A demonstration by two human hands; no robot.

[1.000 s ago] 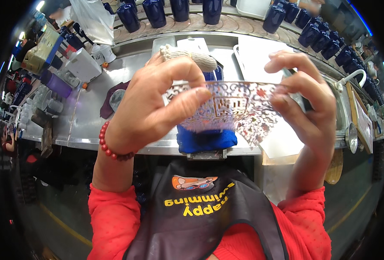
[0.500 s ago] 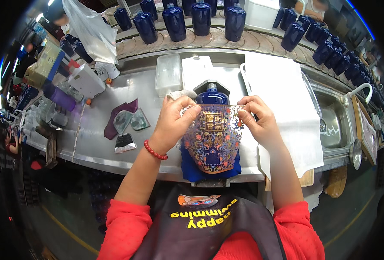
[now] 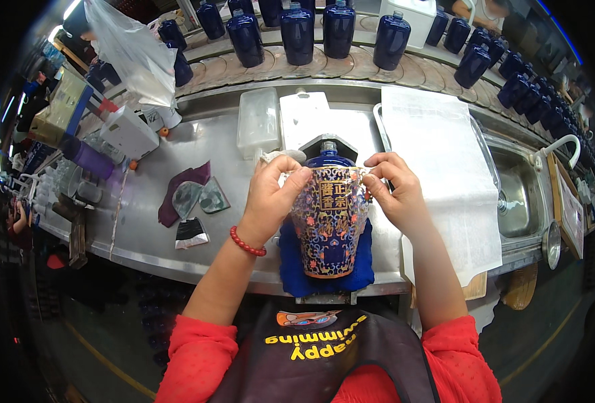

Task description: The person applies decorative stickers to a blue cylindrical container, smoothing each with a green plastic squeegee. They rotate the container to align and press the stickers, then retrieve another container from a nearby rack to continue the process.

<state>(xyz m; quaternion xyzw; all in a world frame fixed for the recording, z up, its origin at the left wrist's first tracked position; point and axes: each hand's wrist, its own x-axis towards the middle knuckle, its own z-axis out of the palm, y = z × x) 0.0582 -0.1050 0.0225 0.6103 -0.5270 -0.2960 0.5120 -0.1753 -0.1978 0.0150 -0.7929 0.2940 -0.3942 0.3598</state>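
Note:
A dark blue glass bottle (image 3: pixel 328 160) lies on a blue cloth (image 3: pixel 292 265) in front of me, its neck pointing away. Over its front face rests a thin decal sheet (image 3: pixel 332 238) with gold, orange and blue scrollwork and a framed panel near the top. My left hand (image 3: pixel 270 198) pinches the sheet's upper left corner between thumb and fingers. At the upper right corner, my right hand (image 3: pixel 397 191) grips it the same way. Just beyond the left hand is a pale crumpled cloth (image 3: pixel 281 156).
Blue bottles (image 3: pixel 297 37) stand along a curved slatted conveyor (image 3: pixel 351 66). A translucent bin (image 3: pixel 258 121) is at the back. White sheeting (image 3: pixel 438 168) covers the right side, beside a sink (image 3: pixel 518 201). Dark scraps (image 3: pixel 183 195) lie left. A person (image 3: pixel 482 15) is behind the conveyor.
The decal sheet has come down against the bottle and now follows its shape, its sides drawn in. Both hands keep their corners, slightly closer together. Conveyor bottles have shifted right.

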